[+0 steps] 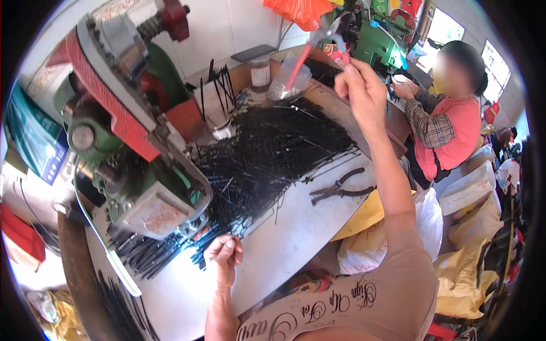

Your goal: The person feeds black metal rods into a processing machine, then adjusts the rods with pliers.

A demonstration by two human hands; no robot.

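Note:
My left hand (223, 256) is closed in a pinch at the table's near side, beside the lower end of the green and red machine (153, 210). Whatever its fingers hold is too small to make out. Raised at the back, my right hand (364, 91) grips one handle of red-handled pliers (298, 65). Their other handle hangs over a clear plastic tub (289, 85). Thin black rods (273, 136) lie in a wide heap between my hands, and a bundle of black rods (153, 253) lies under the machine.
Dark-handled pliers (341, 187) lie on the white tabletop (296, 219). A jar (260, 74) and a holder with upright rods (216, 105) stand at the back. A co-worker in a red vest (460, 131) sits at the right, near stacked sacks (469, 190). A lamp tube (122, 273) is at left.

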